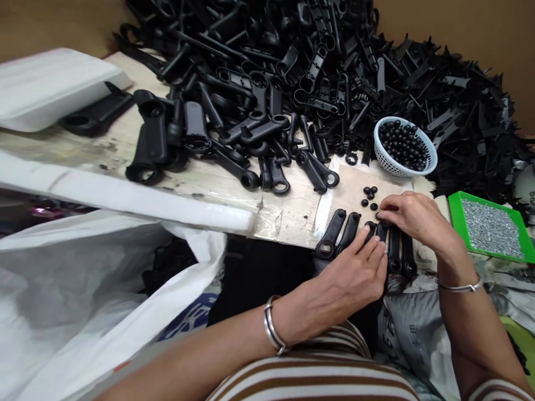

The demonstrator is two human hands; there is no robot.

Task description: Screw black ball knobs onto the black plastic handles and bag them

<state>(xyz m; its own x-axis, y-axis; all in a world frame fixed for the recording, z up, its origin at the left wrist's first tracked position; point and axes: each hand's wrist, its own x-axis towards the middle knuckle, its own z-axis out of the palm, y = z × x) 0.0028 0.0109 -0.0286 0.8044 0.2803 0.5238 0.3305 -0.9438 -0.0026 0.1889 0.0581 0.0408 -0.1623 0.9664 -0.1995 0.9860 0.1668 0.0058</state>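
Note:
Several black plastic handles lie side by side at the table's near edge. My left hand rests flat on the middle ones, fingers pressing on a handle. Fingertips of my right hand pinch a small black cap at the top end of one handle. A few loose black caps lie just beyond the row.
A white basket of black caps stands behind the row. A green tray of small metal screws is at the right. A large heap of black handles covers the back. A white bag hangs open at the left.

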